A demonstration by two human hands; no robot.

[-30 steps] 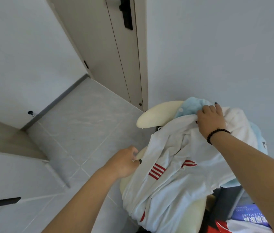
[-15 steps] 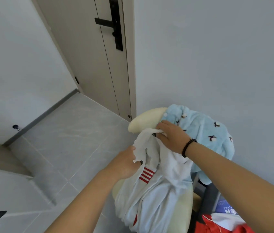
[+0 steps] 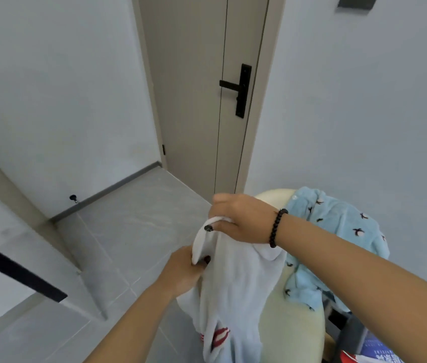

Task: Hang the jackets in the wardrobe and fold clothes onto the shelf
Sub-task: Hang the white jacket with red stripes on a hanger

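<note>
A white garment (image 3: 236,286) with red stripes hangs in the air in front of a cream chair (image 3: 290,326). My right hand (image 3: 241,218), with a black bead bracelet on its wrist, grips the garment's top edge. My left hand (image 3: 184,271) holds the same edge lower down, on the left side. A light blue pyjama top (image 3: 338,244) with small dark bird prints lies draped over the chair back, behind my right forearm.
A closed beige door (image 3: 196,95) with a black handle (image 3: 238,89) stands ahead. Grey floor tiles (image 3: 133,226) stretch to the left. A dark edge (image 3: 16,271) juts in at the left. Red, white and blue items (image 3: 372,355) lie at the bottom right.
Both hands have lifted the white garment off the chair. My right hand moved left and up with its edge, which uncovered the blue pyjama top. The view tilted upward.
</note>
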